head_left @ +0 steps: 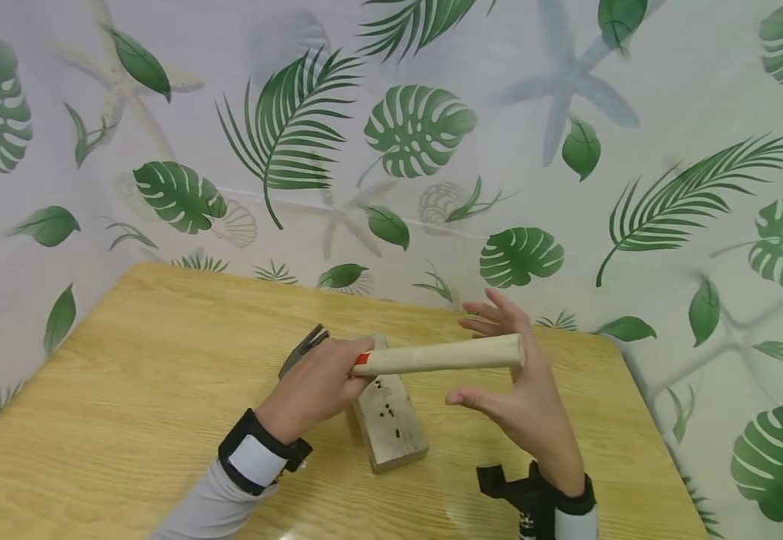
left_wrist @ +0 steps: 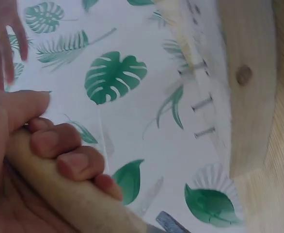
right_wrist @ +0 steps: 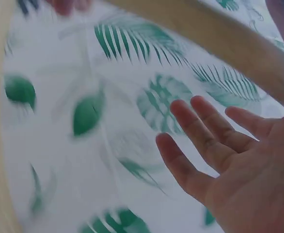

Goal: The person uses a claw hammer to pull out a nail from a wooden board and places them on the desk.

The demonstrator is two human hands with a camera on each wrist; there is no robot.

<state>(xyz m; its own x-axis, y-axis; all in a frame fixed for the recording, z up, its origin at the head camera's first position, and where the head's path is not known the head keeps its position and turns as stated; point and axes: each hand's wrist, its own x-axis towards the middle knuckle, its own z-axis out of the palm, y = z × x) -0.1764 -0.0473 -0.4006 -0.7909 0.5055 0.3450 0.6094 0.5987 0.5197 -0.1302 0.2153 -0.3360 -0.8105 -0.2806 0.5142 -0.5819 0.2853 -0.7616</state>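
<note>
My left hand [head_left: 316,384] grips a claw hammer by its wooden handle [head_left: 445,355], close below the dark metal head [head_left: 302,349]. The handle's free end points right, reaching the palm of my right hand [head_left: 529,386]. That hand has its fingers spread and thumb apart, not closed round the handle, as the right wrist view also shows. Beneath the hammer, a wooden block [head_left: 394,431] lies on the table, partly covered by the left hand and handle. Several nails [left_wrist: 203,105] stick out of its face in the left wrist view.
The wood-grain table [head_left: 162,360] runs back to a leaf-patterned sheet [head_left: 418,187] that hangs behind and around it. Each wrist wears a black strap, and a camera mount [head_left: 509,487] juts out from the right one.
</note>
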